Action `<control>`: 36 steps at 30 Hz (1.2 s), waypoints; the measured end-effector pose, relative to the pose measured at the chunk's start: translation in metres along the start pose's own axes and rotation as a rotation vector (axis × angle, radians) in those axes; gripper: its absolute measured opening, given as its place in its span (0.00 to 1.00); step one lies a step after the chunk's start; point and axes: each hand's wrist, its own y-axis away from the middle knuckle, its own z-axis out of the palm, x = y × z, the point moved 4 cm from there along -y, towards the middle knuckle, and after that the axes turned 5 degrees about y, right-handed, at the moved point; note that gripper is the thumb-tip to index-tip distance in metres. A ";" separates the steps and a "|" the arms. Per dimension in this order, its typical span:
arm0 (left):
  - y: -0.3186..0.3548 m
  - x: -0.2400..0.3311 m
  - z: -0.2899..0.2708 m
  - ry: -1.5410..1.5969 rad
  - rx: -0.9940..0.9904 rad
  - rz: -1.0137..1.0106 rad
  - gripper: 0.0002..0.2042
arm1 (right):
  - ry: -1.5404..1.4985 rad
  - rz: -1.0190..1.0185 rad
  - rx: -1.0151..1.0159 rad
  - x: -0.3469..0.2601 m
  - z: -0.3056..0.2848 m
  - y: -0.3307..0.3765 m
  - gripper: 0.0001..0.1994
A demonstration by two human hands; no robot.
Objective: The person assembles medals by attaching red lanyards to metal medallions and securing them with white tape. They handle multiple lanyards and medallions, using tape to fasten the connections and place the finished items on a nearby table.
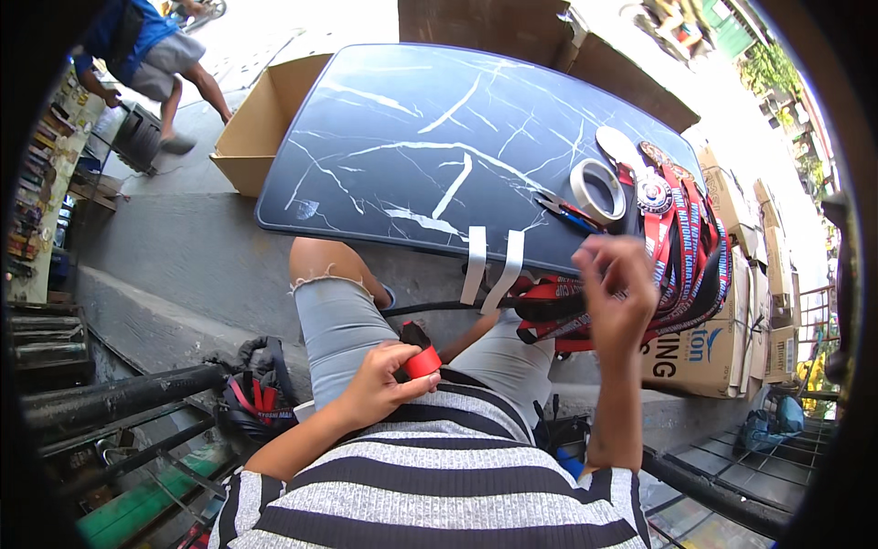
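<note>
Down in my lap, my left hand is wrapped around a small red roll, thumb pressed on top and fingers curled shut beneath it, so the roll sits clamped at my fingertips just above my striped shirt. A dark strip rises from the roll, and I cannot tell what it is. Up and to the right of that grip, my right hand is raised in front of the table edge with its fingers bent inward and pinched together; whether anything lies between them I cannot tell. Just behind and beside that hand hangs a bundle of red and black medal ribbons, draped off the dark marble-patterned table. Beyond the right hand's fingertips rest a roll of white tape and a pair of scissors. Between my two hands, two white tape strips hang side by side from the table edge.
</note>
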 end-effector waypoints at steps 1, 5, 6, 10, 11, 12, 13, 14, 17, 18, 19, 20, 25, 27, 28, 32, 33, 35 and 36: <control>-0.001 -0.003 0.000 0.026 0.007 -0.034 0.09 | -0.168 0.054 -0.081 -0.014 0.009 0.016 0.06; -0.005 -0.006 0.001 0.057 0.029 -0.063 0.10 | -0.391 0.349 -0.374 -0.043 0.053 0.067 0.15; -0.004 -0.006 0.000 0.052 0.033 -0.076 0.10 | -0.355 0.382 -0.381 -0.043 0.061 0.072 0.17; -0.002 -0.002 -0.002 0.007 0.050 -0.050 0.11 | -0.371 0.376 -0.320 -0.039 0.078 0.073 0.21; -0.001 -0.002 -0.002 0.016 0.067 -0.048 0.12 | -0.363 0.388 -0.323 -0.038 0.082 0.072 0.19; -0.001 -0.001 -0.002 -0.008 0.076 -0.031 0.12 | -0.400 0.423 -0.317 -0.036 0.086 0.071 0.17; -0.002 0.000 -0.002 -0.004 0.078 -0.023 0.13 | -0.441 0.457 -0.320 -0.035 0.092 0.069 0.15; -0.002 0.000 -0.002 -0.033 0.073 0.000 0.13 | -0.452 0.528 -0.324 -0.034 0.096 0.069 0.14; -0.003 0.000 -0.003 -0.022 0.031 0.021 0.15 | -0.880 0.620 -0.213 -0.036 0.099 0.065 0.04; -0.003 0.000 -0.005 -0.028 0.026 0.034 0.15 | -1.010 0.668 -0.226 -0.038 0.097 0.066 0.04; -0.003 -0.002 -0.006 0.018 0.029 -0.012 0.16 | -1.111 0.729 -0.259 -0.037 0.093 0.064 0.04; -0.003 -0.001 -0.008 0.026 -0.003 -0.021 0.16 | -1.114 0.738 -0.235 -0.037 0.088 0.063 0.04; -0.003 0.001 -0.012 0.018 -0.025 -0.002 0.17 | -1.063 0.415 -0.509 -0.062 0.059 0.070 0.05; -0.005 0.004 -0.012 -0.018 -0.012 0.025 0.18 | -1.028 0.403 -0.613 -0.066 0.060 0.078 0.06; -0.006 0.003 -0.011 0.011 -0.013 0.004 0.18 | -0.989 0.439 -0.659 -0.066 0.064 0.083 0.06; -0.009 0.006 -0.008 -0.026 -0.008 0.024 0.21 | -1.022 0.560 -0.743 -0.066 0.076 0.098 0.06; -0.009 0.006 -0.007 -0.039 -0.013 0.017 0.21 | -1.027 0.582 -0.734 -0.065 0.078 0.100 0.06; -0.010 0.008 -0.007 -0.052 -0.013 0.018 0.21 | -1.022 0.601 -0.723 -0.065 0.080 0.103 0.07; -0.010 0.009 -0.007 -0.051 -0.008 0.028 0.20 | -1.012 0.598 -0.721 -0.065 0.080 0.103 0.07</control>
